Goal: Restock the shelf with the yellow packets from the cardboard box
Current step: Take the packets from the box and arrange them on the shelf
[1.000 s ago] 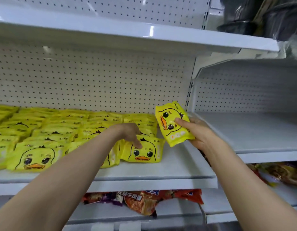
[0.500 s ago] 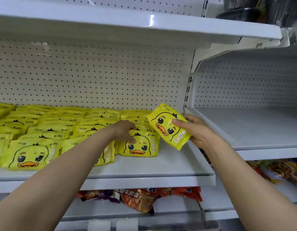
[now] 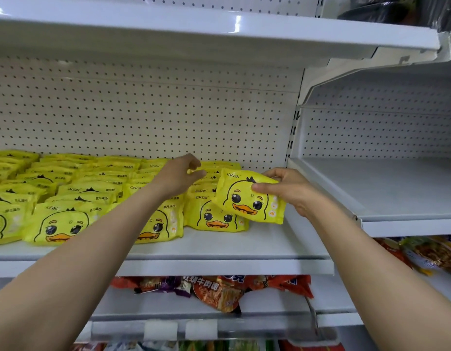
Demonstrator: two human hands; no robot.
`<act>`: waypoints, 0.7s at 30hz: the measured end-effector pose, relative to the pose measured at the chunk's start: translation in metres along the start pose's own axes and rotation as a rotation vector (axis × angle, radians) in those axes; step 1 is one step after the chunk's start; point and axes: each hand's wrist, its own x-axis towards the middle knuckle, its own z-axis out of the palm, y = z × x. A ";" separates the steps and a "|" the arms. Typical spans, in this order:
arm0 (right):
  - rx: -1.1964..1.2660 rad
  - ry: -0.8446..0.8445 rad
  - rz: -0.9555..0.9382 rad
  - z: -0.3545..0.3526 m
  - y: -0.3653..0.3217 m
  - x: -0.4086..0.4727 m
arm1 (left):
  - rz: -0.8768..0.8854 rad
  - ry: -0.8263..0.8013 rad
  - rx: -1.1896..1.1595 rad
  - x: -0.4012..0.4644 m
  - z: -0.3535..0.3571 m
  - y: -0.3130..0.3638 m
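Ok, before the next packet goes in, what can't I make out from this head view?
- Cardboard box: not in frame.
- Left hand: its fingers curl over the back packets; actual grip can't be told.
- Rightmost row: partly covered by the held packet in the right hand.
- Snack bags below: half hidden by the shelf edge.
- Dark items, top right: cut off and blurred.

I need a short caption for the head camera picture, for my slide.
Right hand holds a yellow packet at the row's right end; left hand reaches among the shelved packets.
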 end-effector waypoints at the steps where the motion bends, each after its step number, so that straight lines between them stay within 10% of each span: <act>1: -0.019 -0.020 -0.013 0.003 -0.001 0.001 | 0.025 0.008 -0.008 -0.002 -0.006 0.006; 9: -0.100 -0.221 -0.079 0.053 0.015 0.003 | 0.094 -0.411 0.258 -0.021 0.003 0.026; 21: -0.753 -0.100 -0.366 0.078 0.031 0.002 | -0.056 -0.429 0.487 -0.021 0.022 -0.007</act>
